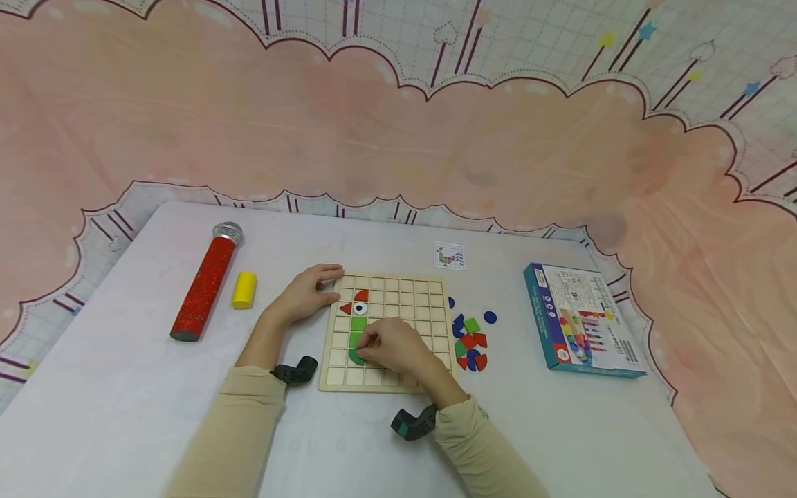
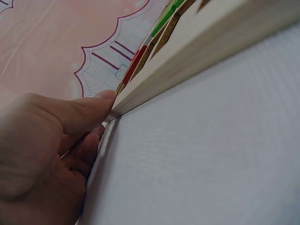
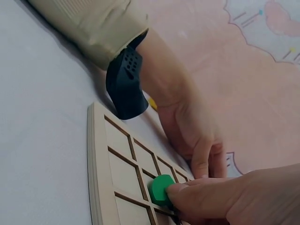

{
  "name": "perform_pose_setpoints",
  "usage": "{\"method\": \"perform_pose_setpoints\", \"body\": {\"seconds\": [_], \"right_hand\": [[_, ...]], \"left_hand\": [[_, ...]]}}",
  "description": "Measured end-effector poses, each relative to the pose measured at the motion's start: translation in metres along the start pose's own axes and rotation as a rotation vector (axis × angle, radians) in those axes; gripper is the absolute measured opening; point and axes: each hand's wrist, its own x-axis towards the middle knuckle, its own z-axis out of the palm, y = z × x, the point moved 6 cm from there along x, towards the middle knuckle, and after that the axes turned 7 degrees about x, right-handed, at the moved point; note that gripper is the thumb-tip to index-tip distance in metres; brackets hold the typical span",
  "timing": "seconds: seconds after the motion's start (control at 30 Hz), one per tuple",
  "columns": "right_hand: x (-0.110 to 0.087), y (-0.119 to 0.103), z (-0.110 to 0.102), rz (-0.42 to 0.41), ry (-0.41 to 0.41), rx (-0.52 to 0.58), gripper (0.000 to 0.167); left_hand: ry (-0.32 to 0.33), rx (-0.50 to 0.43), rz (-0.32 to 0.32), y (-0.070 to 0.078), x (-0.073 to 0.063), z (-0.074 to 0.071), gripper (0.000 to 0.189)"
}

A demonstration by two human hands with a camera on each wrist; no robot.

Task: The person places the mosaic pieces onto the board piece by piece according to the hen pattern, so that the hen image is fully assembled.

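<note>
A wooden grid board (image 1: 355,389) lies on the white-covered table. My left hand (image 1: 303,296) holds its far left corner, thumb at the edge and fingers curled in the left wrist view. Over the board's left part, my right hand (image 1: 398,346) pinches a green rounded piece (image 3: 160,190) between thumb and finger, right at a cell. Above that piece in the same column are green squares (image 1: 358,323), a white disc with a black dot (image 1: 359,308) and a red curved piece (image 1: 361,295). A red triangle (image 1: 346,308) sits left of the disc.
Loose red, green and blue pieces (image 1: 472,325) lie right of the board. Behind it is a small pattern card (image 1: 450,256). A blue-edged game box (image 1: 585,318) is at the right. On the left are a red microphone (image 1: 208,287) and a yellow cylinder (image 1: 244,290).
</note>
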Motion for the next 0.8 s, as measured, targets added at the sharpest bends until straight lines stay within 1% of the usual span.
{"method": "perform_pose_setpoints", "body": {"seconds": [0.3, 0.47, 0.5, 0.6, 0.8], "right_hand": [[0.0007, 0.0027, -0.0011, 0.007, 0.011, -0.036, 0.006], [0.0019, 0.0049, -0.0014, -0.005, 0.0, -0.002, 0.005], [0.002, 0.0054, -0.0019, -0.009, -0.003, 0.005, 0.005], [0.001, 0.0059, -0.0039, -0.012, -0.018, 0.031, 0.006], [0.0014, 0.0045, -0.0023, -0.028, -0.069, 0.006, 0.009]], "left_hand": [[0.006, -0.003, 0.006, -0.0021, 0.0005, 0.0006, 0.052], [0.013, -0.011, 0.005, -0.0016, 0.0, 0.0007, 0.052], [0.018, 0.001, 0.008, -0.0011, 0.0001, 0.0011, 0.052], [0.02, 0.01, 0.011, -0.0009, 0.0008, 0.0021, 0.052], [0.006, -0.006, -0.003, -0.0037, 0.002, 0.0022, 0.052]]}}
